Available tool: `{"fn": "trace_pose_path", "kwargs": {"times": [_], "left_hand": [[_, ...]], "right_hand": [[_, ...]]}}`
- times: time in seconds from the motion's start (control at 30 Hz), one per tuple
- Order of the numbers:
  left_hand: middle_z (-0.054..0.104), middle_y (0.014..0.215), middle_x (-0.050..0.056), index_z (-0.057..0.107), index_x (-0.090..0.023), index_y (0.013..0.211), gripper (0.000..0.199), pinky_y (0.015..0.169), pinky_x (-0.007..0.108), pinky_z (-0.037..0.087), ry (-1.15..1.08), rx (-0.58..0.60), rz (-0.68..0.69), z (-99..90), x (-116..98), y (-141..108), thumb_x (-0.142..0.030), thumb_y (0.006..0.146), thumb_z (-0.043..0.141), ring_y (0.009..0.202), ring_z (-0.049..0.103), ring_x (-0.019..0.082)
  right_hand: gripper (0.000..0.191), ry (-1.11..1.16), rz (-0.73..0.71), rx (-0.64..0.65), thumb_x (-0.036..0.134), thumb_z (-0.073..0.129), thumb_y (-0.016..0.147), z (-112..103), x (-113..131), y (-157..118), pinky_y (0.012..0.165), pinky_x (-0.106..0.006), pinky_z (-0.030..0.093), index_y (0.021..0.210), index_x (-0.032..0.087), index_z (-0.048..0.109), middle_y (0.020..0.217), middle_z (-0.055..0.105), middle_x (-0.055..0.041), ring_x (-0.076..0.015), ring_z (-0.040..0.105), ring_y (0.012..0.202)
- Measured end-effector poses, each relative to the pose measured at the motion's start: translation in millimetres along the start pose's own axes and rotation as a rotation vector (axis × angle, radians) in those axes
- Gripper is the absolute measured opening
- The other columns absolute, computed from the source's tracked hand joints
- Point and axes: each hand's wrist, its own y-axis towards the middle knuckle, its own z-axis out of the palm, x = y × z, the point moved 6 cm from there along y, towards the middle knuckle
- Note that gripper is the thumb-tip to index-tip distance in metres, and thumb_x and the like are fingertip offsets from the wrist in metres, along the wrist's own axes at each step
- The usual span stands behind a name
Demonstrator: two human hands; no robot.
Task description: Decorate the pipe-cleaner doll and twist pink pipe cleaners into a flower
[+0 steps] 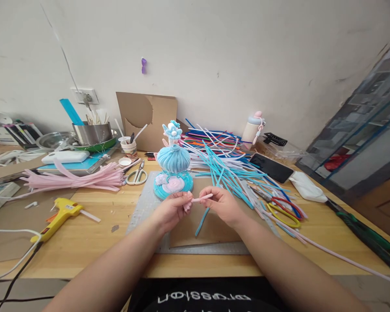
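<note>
Pink fuzzy stick (202,199) is between the two hands, above the brown cardboard sheet (195,232). The left hand (178,208) pinches one end with thumb and finger, next to a small pink bunch (187,206). The right hand (221,204) pinches the other end with its fingertips. Just behind them is a puffy blue figure (173,160) on a round blue base (173,185). Blue sticks (225,175) lie to the right, and a yellow glue gun (59,216) lies far left.
</note>
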Motion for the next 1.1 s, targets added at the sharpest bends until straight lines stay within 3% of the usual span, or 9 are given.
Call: {"fn": "trace_pose_path", "kwargs": {"times": [0.27, 0.53, 0.73, 0.87, 1.1], "left_hand": [[0.052, 0.056, -0.001, 0.064, -0.012, 0.063, 0.024, 0.053, 0.022, 0.027, 0.204, 0.098, 0.049, 5.1, 4.1, -1.6, -0.033, 0.068, 0.074, 0.053, 0.041, 0.006], [0.055, 0.056, 0.000, 0.064, -0.013, 0.062, 0.027, 0.055, 0.023, 0.028, 0.273, 0.082, 0.015, 2.8, 9.1, -1.5, -0.036, 0.062, 0.078, 0.053, 0.044, 0.008], [0.050, 0.053, -0.002, 0.061, -0.013, 0.059, 0.027, 0.054, 0.022, 0.026, 0.216, 0.011, 0.109, -2.4, 1.4, 1.4, -0.034, 0.065, 0.076, 0.052, 0.039, 0.007], [0.050, 0.052, -0.003, 0.061, -0.014, 0.059, 0.028, 0.054, 0.023, 0.027, 0.198, -0.050, 0.130, -7.0, 0.1, 3.2, -0.036, 0.063, 0.077, 0.051, 0.040, 0.007], [0.052, 0.053, -0.002, 0.062, -0.013, 0.061, 0.030, 0.051, 0.022, 0.028, 0.172, -0.052, 0.081, -6.5, 5.0, 2.8, -0.037, 0.061, 0.079, 0.050, 0.041, 0.007]], "right_hand": [[0.027, 0.344, 0.173, 0.044, 0.041, 0.071, 0.072, 12.9, -10.1, -2.3, 0.053, -0.022, 0.033, 0.076, 0.018, 0.056, 0.066, 0.052, 0.0038, -0.0073, 0.044, 0.056], [0.036, 0.487, 0.366, 0.139, 0.039, 0.077, 0.066, 21.5, -26.2, -6.0, 0.046, -0.018, 0.025, 0.075, 0.018, 0.049, 0.065, 0.054, 0.0045, -0.0054, 0.042, 0.050], [0.039, 0.348, 0.350, 0.067, 0.053, 0.064, 0.074, 21.9, -26.3, -5.5, 0.039, -0.019, 0.016, 0.070, 0.016, 0.052, 0.056, 0.048, 0.0051, -0.0044, 0.039, 0.042], [0.038, 0.204, 0.300, 0.001, 0.052, 0.065, 0.072, 22.5, -22.1, -5.0, 0.040, -0.019, 0.021, 0.070, 0.017, 0.053, 0.058, 0.052, 0.0043, -0.0051, 0.042, 0.044], [0.035, 0.259, 0.365, -0.053, 0.047, 0.068, 0.069, 19.8, -25.5, -5.5, 0.039, -0.018, 0.017, 0.069, 0.016, 0.053, 0.056, 0.051, 0.0049, -0.0039, 0.039, 0.042]]}}
